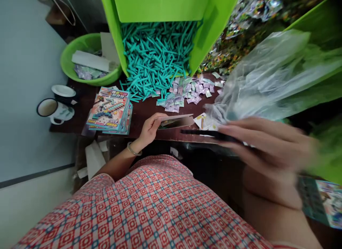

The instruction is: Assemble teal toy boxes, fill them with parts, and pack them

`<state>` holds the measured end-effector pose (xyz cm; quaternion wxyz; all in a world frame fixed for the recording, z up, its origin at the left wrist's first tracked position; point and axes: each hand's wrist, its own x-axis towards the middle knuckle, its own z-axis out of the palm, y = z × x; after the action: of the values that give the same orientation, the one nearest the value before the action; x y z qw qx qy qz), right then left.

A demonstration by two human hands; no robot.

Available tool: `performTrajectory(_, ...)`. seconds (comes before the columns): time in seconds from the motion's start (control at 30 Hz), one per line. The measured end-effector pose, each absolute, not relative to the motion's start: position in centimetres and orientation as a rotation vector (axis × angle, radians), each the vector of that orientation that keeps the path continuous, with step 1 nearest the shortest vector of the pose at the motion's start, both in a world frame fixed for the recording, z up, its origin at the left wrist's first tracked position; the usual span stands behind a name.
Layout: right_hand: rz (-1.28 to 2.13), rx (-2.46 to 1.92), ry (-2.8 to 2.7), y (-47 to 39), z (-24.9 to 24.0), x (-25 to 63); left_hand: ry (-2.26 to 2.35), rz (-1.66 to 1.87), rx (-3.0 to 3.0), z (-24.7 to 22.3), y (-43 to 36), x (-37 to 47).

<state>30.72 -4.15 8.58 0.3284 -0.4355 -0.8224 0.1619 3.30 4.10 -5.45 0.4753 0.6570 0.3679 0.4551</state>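
Observation:
My left hand (150, 129) grips a thin cardboard box (176, 123) by its left end, above the table's front edge. The box's right end flap is open. To its right my right hand (269, 142), blurred by motion, pinches a flat black object (208, 134) that points left toward the box. The two do not visibly touch. Small printed paper pieces (202, 121) lie behind the black object, beside a clear plastic bag (245, 88).
A stack of printed boxes (108, 110) is at the left, near an enamel mug (55, 111) and a green basin (91, 77). A green bin (213, 24) holds teal sticks (157, 56); small sachets (187, 90) are spread before it.

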Motion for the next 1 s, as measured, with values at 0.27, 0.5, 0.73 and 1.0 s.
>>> performTrajectory(0.27, 0.158, -0.989, -2.377, 3.3, -2.6, 21.6, 1.042, 1.308, 1.456, -6.9, 4.6, 2.9)
performTrajectory(0.5, 0.421, -1.252, -2.489, 2.4, -2.7, 22.0, 0.951, 1.201, 1.525, -6.3, 4.8, 2.9)
performTrajectory(0.73, 0.668, -1.389, -1.466, 2.3, -5.4, 25.3, 0.953, 1.188, 1.364, -8.4, 4.1, 3.5)
performTrajectory(1.0, 1.123, -1.183, -1.734, 6.9, -5.7, 28.3, 0.936, 0.980, 1.367, -8.9, 7.6, 2.7)
